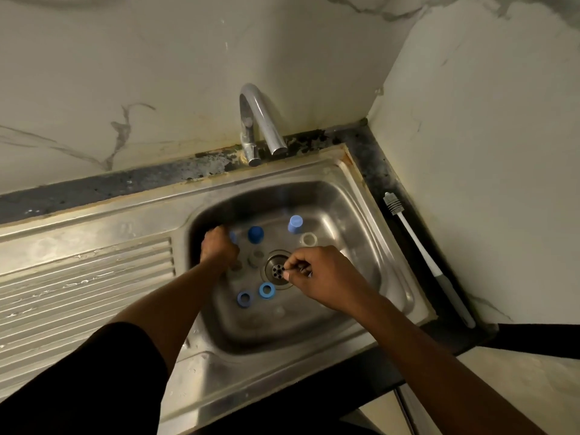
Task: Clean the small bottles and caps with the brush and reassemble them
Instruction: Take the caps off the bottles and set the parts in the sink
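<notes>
Right of the sink [361,215], brush [424,255] along its rim — bristles [390,204] toward the back wall [188,73]; left hand [218,249], right hand [317,277] — grip unclear

Black short sleeve [94,372] on L arm, ends abt the elbow; both forearms bare down to L hand [218,246] & R hand [317,274].

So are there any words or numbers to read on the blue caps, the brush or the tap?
None can be read.
The blue caps, the brush, the tap and the sink show no letters, numbers or signs.
The small clear bottles are too blurred to tell if anything is printed on them.
</notes>
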### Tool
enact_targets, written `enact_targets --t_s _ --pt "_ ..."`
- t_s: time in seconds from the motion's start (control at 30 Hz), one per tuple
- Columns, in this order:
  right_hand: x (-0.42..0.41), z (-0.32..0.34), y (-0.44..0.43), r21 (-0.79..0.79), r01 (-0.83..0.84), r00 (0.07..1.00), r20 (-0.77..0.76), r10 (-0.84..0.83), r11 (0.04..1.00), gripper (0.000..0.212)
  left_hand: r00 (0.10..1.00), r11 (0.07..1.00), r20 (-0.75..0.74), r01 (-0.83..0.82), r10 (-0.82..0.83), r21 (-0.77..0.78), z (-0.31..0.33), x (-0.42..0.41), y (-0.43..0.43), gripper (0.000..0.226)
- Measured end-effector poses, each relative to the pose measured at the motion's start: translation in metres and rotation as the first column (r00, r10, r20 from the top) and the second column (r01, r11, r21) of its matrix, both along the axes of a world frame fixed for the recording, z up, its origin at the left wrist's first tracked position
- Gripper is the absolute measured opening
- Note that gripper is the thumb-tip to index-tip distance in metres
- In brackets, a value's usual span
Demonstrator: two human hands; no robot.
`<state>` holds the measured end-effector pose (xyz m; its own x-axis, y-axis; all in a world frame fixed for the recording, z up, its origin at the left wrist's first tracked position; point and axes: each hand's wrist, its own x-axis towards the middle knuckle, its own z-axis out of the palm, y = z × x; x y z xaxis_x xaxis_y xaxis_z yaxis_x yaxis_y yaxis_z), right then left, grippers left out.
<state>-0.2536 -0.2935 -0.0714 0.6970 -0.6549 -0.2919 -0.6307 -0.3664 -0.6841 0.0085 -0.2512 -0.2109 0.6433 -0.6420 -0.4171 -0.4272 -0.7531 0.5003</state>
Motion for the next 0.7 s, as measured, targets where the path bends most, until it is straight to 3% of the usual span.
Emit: enact_targets --t_s 0.23,0.4,0.57,0.7 --pt "-0.006 0.007 -0.002 -0.021 0.036 0.999 -0.035 -0.036 0.999 0.012 0.998 0.999 -0.046 0.036 -0.037 -0.01 -0.008 0.016 -0.008 0.014" --pt "-0.018 0.016 -0.004 -0.035 0.094 0.996 0.002 -0.094 0.995 0.011 0.996 0.995 -0.03 0.087 -0.089 -0.058 0.02 0.007 -0.008 0.003" --pt "-0.038 0.024 -0.007 -0.092 0.187 0.981 0.063 -0.182 0.978 0.009 0.983 0.938 -0.015 0.172 -0.185 -0.3 0.077 -0.016 0.002 0.013" --pt "-0.065 0.029 -0.009 -0.151 0.292 0.955 0.101 -0.279 0.945 0.01 0.968 0.884 0.102 0.249 -0.227 -0.395 0.123 -0.05 0.012 0.012"
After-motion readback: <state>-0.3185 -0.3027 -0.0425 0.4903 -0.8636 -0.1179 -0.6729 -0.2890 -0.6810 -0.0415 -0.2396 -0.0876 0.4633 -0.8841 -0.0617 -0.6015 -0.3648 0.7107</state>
